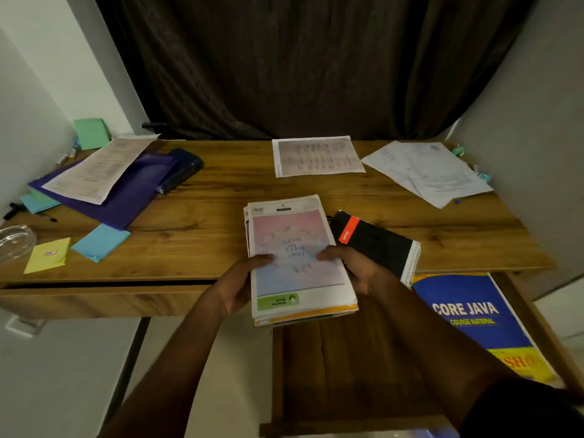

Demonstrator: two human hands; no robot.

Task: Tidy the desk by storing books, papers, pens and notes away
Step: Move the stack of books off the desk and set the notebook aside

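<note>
A stack of books and papers (pixel 294 235) with a pink and blue cover on top hangs over the desk's front edge, above an open drawer (pixel 347 358). My left hand (pixel 240 286) grips its left side and my right hand (pixel 354 270) grips its right side. A black spiral notebook (pixel 379 245) with an orange band lies just right of the stack. A blue "CORE JAVA" book (pixel 474 314) lies in the drawer at the right.
On the wooden desk (pixel 205 222): a purple folder (pixel 126 191) with a sheet on it, a dark case (pixel 183 169), blue (pixel 101 241), yellow (pixel 47 254) and green (pixel 91 132) notes, pens (pixel 15 210), a glass dish (pixel 14 241), loose papers at the back (pixel 316 156) and right (pixel 433 172).
</note>
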